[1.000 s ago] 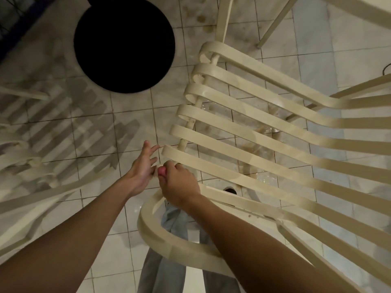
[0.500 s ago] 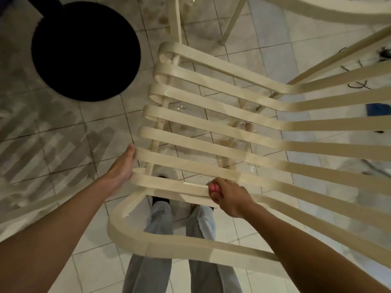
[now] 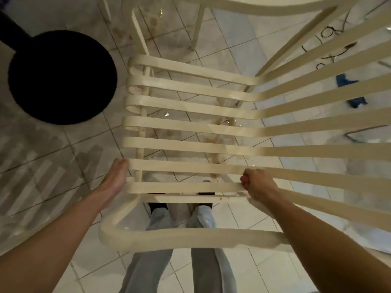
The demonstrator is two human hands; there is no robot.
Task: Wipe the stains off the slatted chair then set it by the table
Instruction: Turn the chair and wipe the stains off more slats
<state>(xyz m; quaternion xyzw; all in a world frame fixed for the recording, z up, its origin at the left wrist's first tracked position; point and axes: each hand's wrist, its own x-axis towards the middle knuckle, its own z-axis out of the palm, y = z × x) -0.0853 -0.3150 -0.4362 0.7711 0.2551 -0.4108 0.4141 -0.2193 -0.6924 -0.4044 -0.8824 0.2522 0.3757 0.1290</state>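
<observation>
The cream slatted chair (image 3: 190,144) fills the middle of the view, its slats running left to right over my legs. My right hand (image 3: 257,185) grips a small red wiping pad (image 3: 244,180) and presses it against the end of a near slat, toward the chair's right side. Along the left ends of the nearest slats lies my left hand (image 3: 116,178), fingers fairly straight and fingertips touching a slat end. Brownish marks show on the chair's left support rail (image 3: 141,132). A cream table edge (image 3: 264,6) crosses the top of the view.
A round black object (image 3: 61,77) sits on the tiled floor to the left. Blue cloth pieces (image 3: 357,101) and a black cable (image 3: 330,58) lie on the floor at right. Brown stains and wet patches (image 3: 156,20) mark the tiles under the chair.
My right hand slid with the red pad from the left end of the near slats toward the right. My left hand came to rest against the slat ends.
</observation>
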